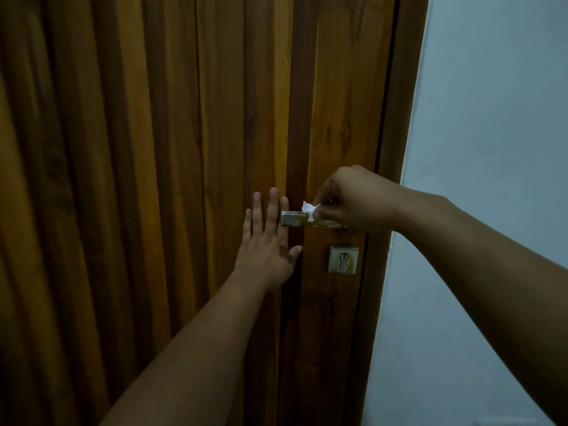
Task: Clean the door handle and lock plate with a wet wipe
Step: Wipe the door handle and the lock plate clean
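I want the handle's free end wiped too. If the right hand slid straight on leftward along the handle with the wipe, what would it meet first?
Likely the left hand: its fingers lie flat on the door behind the handle tip. The right hand with the wipe may pass in front; depth is unclear.

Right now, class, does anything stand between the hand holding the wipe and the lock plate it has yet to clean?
Nothing visible does. The right hand presses the wet wipe on the door handle; the lock plate lies bare just below. The left hand rests flat on the door, off to the side.
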